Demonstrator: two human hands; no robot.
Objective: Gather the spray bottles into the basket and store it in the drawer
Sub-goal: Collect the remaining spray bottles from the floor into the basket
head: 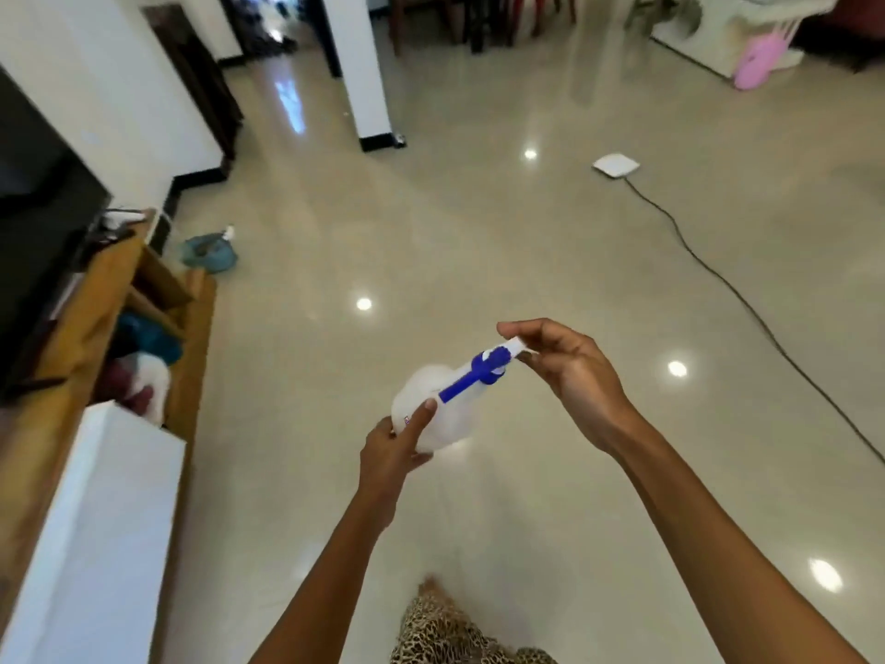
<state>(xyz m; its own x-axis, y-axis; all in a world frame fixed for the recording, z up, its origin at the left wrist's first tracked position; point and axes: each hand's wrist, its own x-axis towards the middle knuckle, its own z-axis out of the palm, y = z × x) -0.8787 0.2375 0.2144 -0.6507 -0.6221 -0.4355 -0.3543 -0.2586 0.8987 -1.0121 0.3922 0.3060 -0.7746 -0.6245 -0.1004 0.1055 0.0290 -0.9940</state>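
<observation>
A white spray bottle (pixel 443 414) with a blue trigger and collar is held in the air in front of me, tilted with its nozzle pointing up and right. My left hand (pixel 397 448) grips the bottle's body from below. My right hand (pixel 570 371) pinches the white nozzle end between thumb and fingers. A teal basket (pixel 210 254) sits on the floor at the left, near the wall, with a small white bottle top (pixel 229 231) sticking out of it. A wooden drawer (pixel 158 337) stands pulled open at the left, holding teal, pink and white items.
A wooden cabinet (pixel 72 337) with a dark TV on top runs along the left. A white box (pixel 100 510) stands at the near left. A black cable (pixel 747 299) runs over the shiny tiled floor from a white flat device (pixel 616 165). A white pillar (pixel 359 69) stands ahead.
</observation>
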